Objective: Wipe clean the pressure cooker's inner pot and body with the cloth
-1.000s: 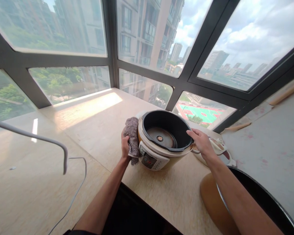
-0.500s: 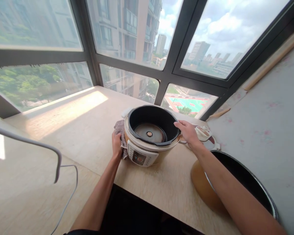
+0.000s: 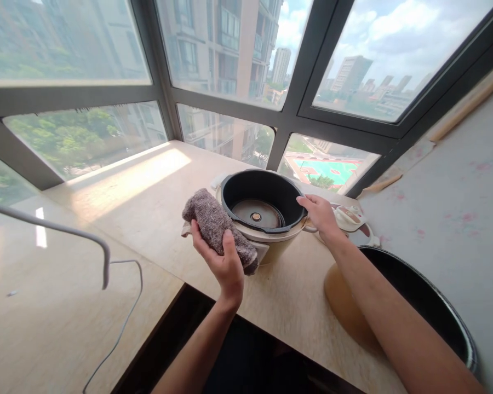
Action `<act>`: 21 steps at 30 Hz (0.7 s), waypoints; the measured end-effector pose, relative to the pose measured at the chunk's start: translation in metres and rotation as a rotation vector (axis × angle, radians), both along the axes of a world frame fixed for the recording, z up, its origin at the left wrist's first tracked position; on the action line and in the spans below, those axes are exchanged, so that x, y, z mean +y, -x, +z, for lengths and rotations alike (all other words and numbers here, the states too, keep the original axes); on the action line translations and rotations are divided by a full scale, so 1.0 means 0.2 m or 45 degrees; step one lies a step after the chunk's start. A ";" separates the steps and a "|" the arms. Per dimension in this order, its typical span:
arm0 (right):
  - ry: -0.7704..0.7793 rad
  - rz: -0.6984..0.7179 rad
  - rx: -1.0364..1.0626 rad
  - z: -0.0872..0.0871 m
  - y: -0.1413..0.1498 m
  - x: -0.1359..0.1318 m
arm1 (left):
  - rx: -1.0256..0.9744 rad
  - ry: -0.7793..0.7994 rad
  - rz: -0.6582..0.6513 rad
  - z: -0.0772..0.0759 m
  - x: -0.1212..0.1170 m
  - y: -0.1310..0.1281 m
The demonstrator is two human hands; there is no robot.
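Observation:
An electric pressure cooker (image 3: 279,243) stands upright on the marble-look sill with no lid on it. Its dark inside shows a round heating plate (image 3: 257,212) with a small knob in the middle. My left hand (image 3: 224,262) grips a folded grey-brown cloth (image 3: 213,221) in front of the cooker's left side, covering most of the control panel. Whether the cloth touches the cooker I cannot tell. At the right, my right hand (image 3: 318,213) is closed on the cooker's rim near its side handle, thumb on top.
A pot with a black inside and golden-brown outside (image 3: 347,306) lies to the right, under my right forearm. Behind it is the white lid (image 3: 351,219). A grey cable (image 3: 78,232) crosses the left. Windows enclose the far side; a papered wall (image 3: 456,235) stands right.
My left hand has come away from the cooker's left side with the cloth, moving toward me and right, in front of the panel. My right hand still holds the rim.

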State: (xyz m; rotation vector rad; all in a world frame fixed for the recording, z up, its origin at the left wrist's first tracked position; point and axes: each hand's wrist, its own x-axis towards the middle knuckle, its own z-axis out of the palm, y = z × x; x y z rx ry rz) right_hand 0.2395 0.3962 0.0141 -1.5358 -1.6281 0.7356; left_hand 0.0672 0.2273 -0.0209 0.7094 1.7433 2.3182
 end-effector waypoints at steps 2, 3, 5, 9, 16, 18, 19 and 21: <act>-0.003 0.002 0.019 0.00 0.00 0.00 | 0.174 0.050 0.090 -0.02 -0.02 -0.11; -0.010 0.004 0.027 0.00 0.00 0.00 | 0.260 0.069 0.129 -0.04 -0.03 -0.16; -0.027 0.015 0.040 0.01 0.01 0.00 | 0.392 0.091 0.191 -0.08 -0.04 -0.23; -0.009 0.024 0.084 0.02 0.01 -0.01 | 0.497 0.078 0.266 -0.15 -0.02 -0.27; -0.008 -0.029 0.003 0.04 0.01 -0.04 | 0.269 0.011 0.323 -0.09 0.08 -0.16; 0.015 -0.058 -0.033 0.05 0.01 -0.06 | 0.135 -0.012 0.305 -0.06 0.11 -0.11; 0.029 -0.076 -0.048 0.06 0.01 -0.07 | 0.057 -0.025 0.280 -0.05 0.12 -0.07; 0.049 -0.103 -0.071 0.07 0.02 -0.08 | -0.091 -0.052 0.200 -0.03 0.16 0.02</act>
